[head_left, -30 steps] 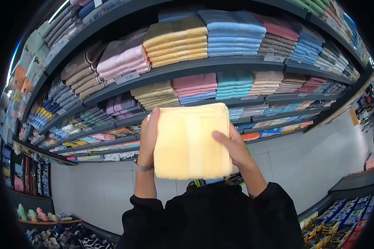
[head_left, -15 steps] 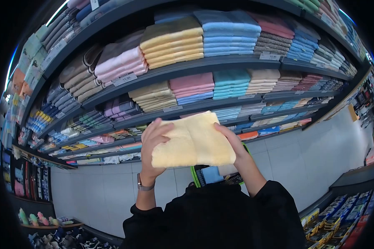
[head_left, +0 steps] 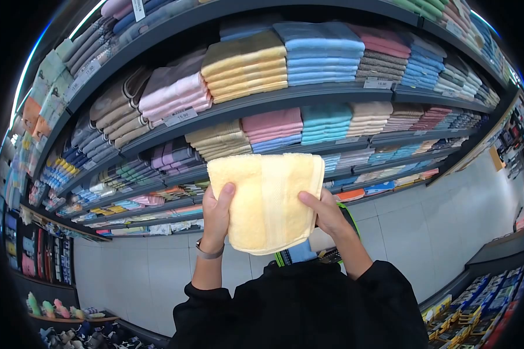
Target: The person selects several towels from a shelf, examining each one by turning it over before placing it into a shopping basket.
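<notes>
A folded pale yellow towel is held up in front of me, its broad face with a smoother woven band turned my way. My left hand grips its left side, thumb on the front and the other fingers hidden behind it. On the right edge, my right hand pinches it the same way, thumb on the near face. Beyond the towel, a stack of yellow towels sits on a shelf beside a stack of blue towels.
Long dark shelves with several towel stacks curve across the view. Below the held towel, a green-rimmed basket holds folded cloths. Pale floor tiles lie underneath. Boxed goods fill a display at lower right.
The towel has tilted so its broad face shows more fully, its lower edge now further down. My left fingers went from across its front to behind it, leaving the thumb in front.
</notes>
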`<state>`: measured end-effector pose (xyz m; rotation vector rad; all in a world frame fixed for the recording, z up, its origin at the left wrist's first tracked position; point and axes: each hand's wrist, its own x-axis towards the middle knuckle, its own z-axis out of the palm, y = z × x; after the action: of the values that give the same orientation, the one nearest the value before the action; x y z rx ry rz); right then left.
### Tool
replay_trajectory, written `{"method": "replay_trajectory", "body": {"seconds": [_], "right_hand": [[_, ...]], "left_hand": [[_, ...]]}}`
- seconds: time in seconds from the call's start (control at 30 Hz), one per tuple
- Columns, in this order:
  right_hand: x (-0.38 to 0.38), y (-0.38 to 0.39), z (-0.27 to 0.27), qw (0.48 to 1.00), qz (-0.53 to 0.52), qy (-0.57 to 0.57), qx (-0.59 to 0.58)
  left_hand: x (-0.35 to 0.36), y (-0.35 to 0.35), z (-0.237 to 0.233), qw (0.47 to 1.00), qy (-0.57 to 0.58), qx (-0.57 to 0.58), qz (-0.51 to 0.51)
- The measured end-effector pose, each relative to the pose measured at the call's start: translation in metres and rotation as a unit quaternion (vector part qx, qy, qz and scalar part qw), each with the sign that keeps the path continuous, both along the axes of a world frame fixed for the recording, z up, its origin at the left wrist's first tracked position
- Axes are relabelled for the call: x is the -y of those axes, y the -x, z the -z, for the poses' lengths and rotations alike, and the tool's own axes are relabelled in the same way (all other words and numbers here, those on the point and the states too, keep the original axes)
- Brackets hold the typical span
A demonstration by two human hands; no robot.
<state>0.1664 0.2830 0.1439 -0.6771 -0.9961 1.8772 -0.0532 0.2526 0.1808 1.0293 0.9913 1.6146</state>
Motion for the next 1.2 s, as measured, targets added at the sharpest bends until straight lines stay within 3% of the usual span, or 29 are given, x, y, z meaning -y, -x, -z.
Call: {"method": "replay_trajectory", "body": {"seconds": [0.27,0.33,0.43,0.6,0.77,0.97,1.03,1.17,1.2], "right_hand": [[0.006,0.005,0.0,0.996,0.077,-0.04,0.031],[0.007,0.005,-0.002,0.995,0.079,-0.045,0.042],[0.008,0.005,-0.006,0.995,0.075,-0.058,0.031],[0.01,-0.001,-0.003,0.994,0.031,-0.073,0.078],[0.019,-0.004,0.02,0.994,-0.054,-0.088,0.032],[0.023,-0.005,0.02,0.998,-0.045,-0.017,0.051],[0.021,-0.009,0.022,0.998,-0.018,-0.019,0.05],[0.018,-0.022,0.022,0.998,-0.01,-0.047,0.045],[0.014,-0.029,0.025,0.994,-0.017,-0.07,0.081]], "left_hand": [[-0.008,0.004,-0.001,0.999,0.018,0.022,-0.022],[-0.01,0.011,0.003,0.999,0.004,-0.04,-0.02],[-0.013,0.009,0.004,0.998,-0.008,-0.044,-0.039],[-0.015,0.006,0.011,0.995,-0.01,-0.069,-0.075],[-0.017,0.003,0.009,0.991,-0.029,-0.038,-0.124],[-0.017,0.007,0.009,0.997,0.029,0.049,-0.045],[-0.016,0.014,0.023,0.976,0.122,0.177,0.045],[-0.008,0.021,0.043,0.962,0.121,0.183,0.164],[-0.004,0.017,0.039,0.971,0.104,0.117,0.181]]}}
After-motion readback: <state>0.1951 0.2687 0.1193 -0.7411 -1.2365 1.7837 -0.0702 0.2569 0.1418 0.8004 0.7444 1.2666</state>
